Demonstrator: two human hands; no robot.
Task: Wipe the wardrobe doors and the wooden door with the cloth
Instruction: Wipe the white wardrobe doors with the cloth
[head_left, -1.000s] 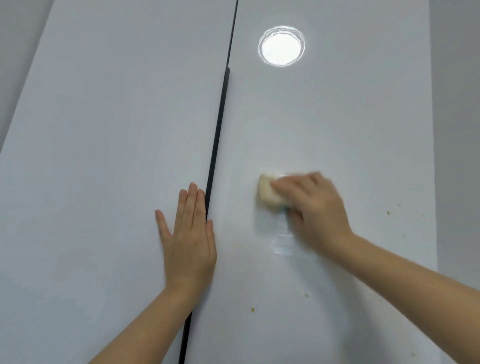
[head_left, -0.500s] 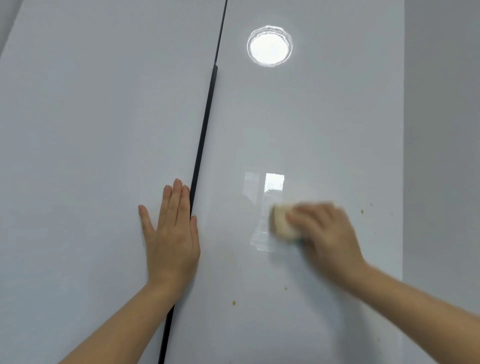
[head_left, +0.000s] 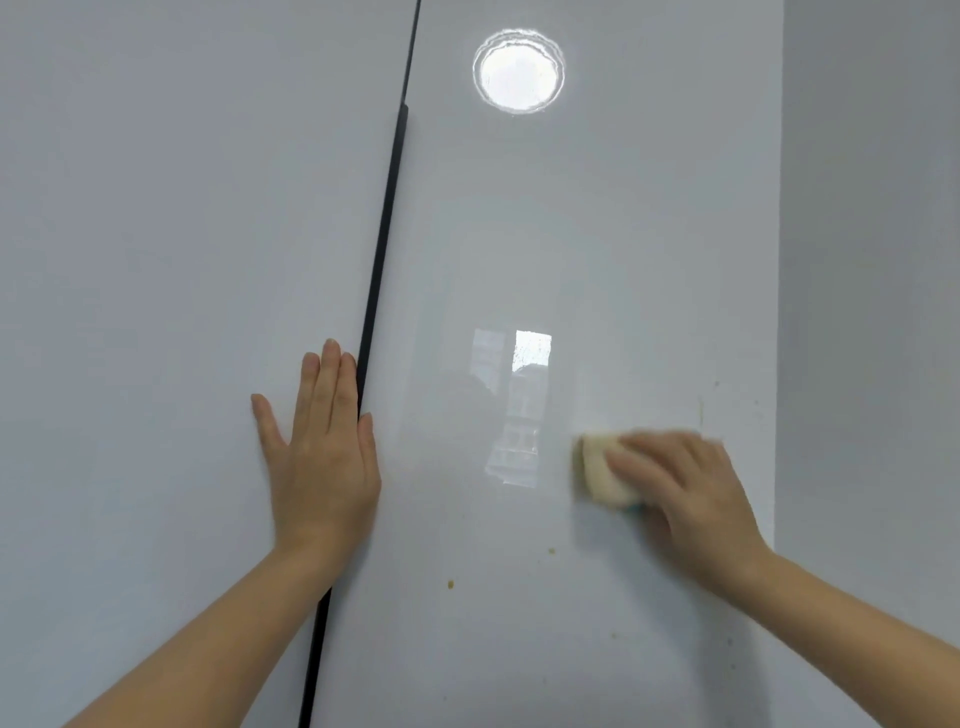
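Cloth (head_left: 602, 470) moved rightward, under right-hand fingers (head_left: 641, 457).

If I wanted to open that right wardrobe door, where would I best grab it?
Probably the black strip running down the right door's left edge, beside the gap between the doors. The glossy face shows no knob, so hooking fingertips behind that strip from the left and pulling seems best. The left hand lies flat right beside it; the right hand presses the cloth on the door.
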